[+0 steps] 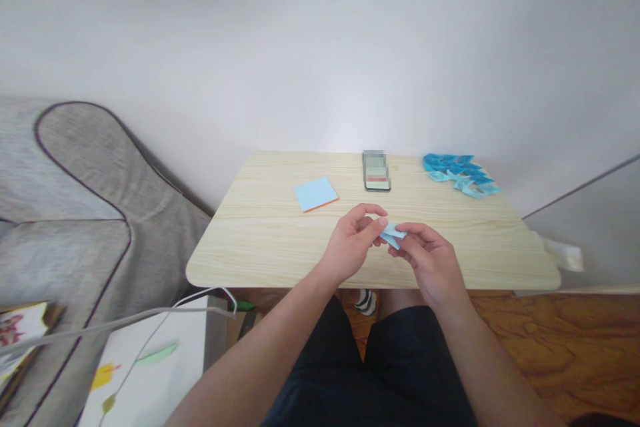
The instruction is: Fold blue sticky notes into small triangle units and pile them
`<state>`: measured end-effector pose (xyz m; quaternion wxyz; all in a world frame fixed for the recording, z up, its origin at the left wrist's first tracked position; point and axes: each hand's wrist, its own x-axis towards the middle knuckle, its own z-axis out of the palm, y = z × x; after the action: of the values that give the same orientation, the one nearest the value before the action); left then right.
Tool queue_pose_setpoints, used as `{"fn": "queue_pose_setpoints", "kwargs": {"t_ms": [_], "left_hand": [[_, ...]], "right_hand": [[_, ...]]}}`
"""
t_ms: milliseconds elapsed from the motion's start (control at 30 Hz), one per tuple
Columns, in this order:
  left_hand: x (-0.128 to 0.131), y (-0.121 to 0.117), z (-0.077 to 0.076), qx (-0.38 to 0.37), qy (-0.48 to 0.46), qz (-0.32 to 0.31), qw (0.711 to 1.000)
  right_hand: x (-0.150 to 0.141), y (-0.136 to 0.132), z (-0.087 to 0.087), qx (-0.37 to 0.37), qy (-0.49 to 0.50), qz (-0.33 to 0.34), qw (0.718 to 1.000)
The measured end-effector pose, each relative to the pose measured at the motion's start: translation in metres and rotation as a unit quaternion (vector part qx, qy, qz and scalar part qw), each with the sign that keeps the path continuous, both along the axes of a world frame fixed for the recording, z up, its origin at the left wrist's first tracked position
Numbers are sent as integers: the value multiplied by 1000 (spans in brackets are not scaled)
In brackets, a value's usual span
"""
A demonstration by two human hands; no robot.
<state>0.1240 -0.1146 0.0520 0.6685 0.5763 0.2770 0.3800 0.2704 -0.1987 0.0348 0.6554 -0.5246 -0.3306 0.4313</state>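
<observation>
I have the folded light-blue paper [393, 234] in both hands, above the near half of the worktop [265, 240], slightly right of the middle. My left hand [351, 243] grips its left end, the thumb lying over the top, the index finger arched above and the other fingers curled in. My right hand [431, 261] pinches its right side between thumb and fingers, so each grip is closed on the same piece. The paper has a narrow folded strip on top and a pointed flap angling down toward me.

Beyond my left hand, the pad of light-blue paper [315, 193] lies flat, left of centre, with an orange layer showing along its near edge. I see the smartphone [377, 172] face up close to the far edge, its screen pixelated. Toward the far right corner I have a cluster of folded blue paper pieces [457, 172], darker blue at the back and lighter at the front, their points directed mostly to the right.

The worktop's far edge runs along the pale wall [320, 47]. Off its left side I see the grey sofa [165, 233], and off the near left corner a white surface [150, 360] crossed by a thin cord [145, 345].
</observation>
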Motion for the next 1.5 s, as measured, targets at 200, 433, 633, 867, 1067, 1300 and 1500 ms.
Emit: {"fn": "queue_pose_setpoints", "kwargs": {"t_ms": [200,433,633,867,1067,1300,1500], "left_hand": [[-1,-9,3,44,-34,45,997],[0,-12,4,102,7,98,990],[1,-12,5,91,-2,118,989],[2,-12,4,113,34,127,985],[2,-13,2,134,58,148,978],[1,-14,1,107,38,121,986],[0,-16,3,107,31,112,987]], "right_hand": [[-3,-2,-3,26,-3,-35,999],[-4,-4,3,36,58,14,998],[-6,-4,5,48,62,17,997],[-7,-4,2,9,34,25,999],[-8,-2,6,-4,95,45,995],[-8,-4,3,4,72,47,996],[-8,-3,2,8,65,35,997]]}}
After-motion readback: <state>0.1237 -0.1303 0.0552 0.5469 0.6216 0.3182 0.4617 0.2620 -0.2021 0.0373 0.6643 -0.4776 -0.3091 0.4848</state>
